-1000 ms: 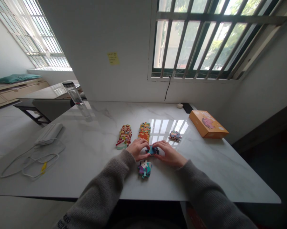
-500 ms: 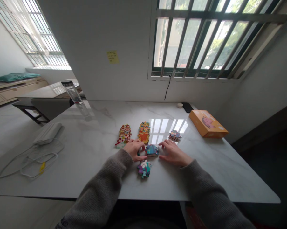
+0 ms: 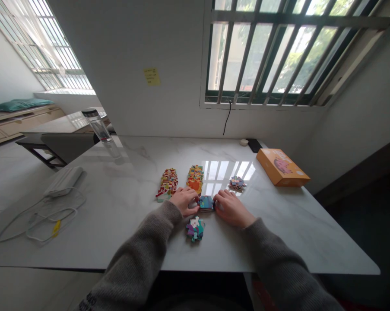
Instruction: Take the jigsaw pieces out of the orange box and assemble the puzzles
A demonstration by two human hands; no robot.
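The left hand [image 3: 185,201] sits at the left edge of a stack of blue puzzle pieces [image 3: 206,202], thumb and fingers spread apart with a gap between them. The right hand [image 3: 232,208] is curled against the stack's other edge; whether its thumb and fingers meet, I cannot tell. The stack lies flat on the surface [image 3: 279,233] between the two. The step in hand looks like squaring its edges; the next move seems to call for light, even pressure from both sides, so the top piece does not slide. Just nearer the body lies a purple-and-teal stack [image 3: 195,229]. Beyond the hands are an orange row [image 3: 195,179], a red row [image 3: 168,185] and a small pile [image 3: 237,183], with an orange box [image 3: 283,167] farther right.
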